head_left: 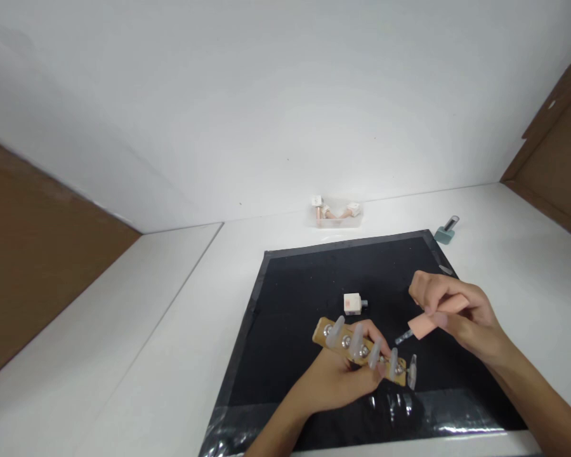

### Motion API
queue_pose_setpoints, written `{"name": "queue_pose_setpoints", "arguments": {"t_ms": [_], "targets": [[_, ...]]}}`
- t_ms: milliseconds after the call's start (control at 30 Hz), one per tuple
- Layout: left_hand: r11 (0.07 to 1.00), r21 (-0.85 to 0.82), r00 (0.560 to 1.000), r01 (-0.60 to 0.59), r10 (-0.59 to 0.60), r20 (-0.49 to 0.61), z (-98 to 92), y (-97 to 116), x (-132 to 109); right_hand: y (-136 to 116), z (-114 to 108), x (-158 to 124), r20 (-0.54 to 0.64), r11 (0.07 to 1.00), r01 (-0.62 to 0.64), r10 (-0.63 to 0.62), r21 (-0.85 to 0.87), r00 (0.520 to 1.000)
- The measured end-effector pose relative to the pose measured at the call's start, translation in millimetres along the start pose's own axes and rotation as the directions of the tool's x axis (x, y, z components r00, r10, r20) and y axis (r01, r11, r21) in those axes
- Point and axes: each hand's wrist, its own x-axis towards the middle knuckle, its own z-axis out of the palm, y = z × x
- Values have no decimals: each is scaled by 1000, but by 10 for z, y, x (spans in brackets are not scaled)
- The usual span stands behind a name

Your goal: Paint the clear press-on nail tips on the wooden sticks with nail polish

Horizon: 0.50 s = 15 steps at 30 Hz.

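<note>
My left hand (333, 381) is closed around a yellowish nail display stand (320, 331), held tilted above the black mat. Several clear false nails (356, 341) stick up from round metal studs along it, and one more false nail (412, 372) juts out at its right end. Between the thumb and fingers of my right hand (461, 311) is the peach cap of a nail polish brush (423, 325). Its bristle tip points down and left, close to the right end of the stand, apart from the nails. Beyond the stand, a white nail polish bottle (352, 304) lies uncapped on its side.
The black mat (295, 285) covers part of the white table (171, 355). At the back, a clear tray (340, 223) holds several small bottles. A grey-green object with a clear handle (445, 235) rests by the mat's far right corner. Brown panels (38, 254) flank the table.
</note>
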Motion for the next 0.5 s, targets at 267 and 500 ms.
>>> {"name": "queue_pose_setpoints", "arguments": {"t_ms": [267, 500], "targets": [[960, -272, 998, 62, -57, 28, 36, -45, 60, -113, 125, 14, 94, 999, 4, -9, 53, 996], [870, -491, 994, 49, 5, 108, 44, -159, 78, -2, 19, -15, -11, 999, -45, 45, 1, 999]]}}
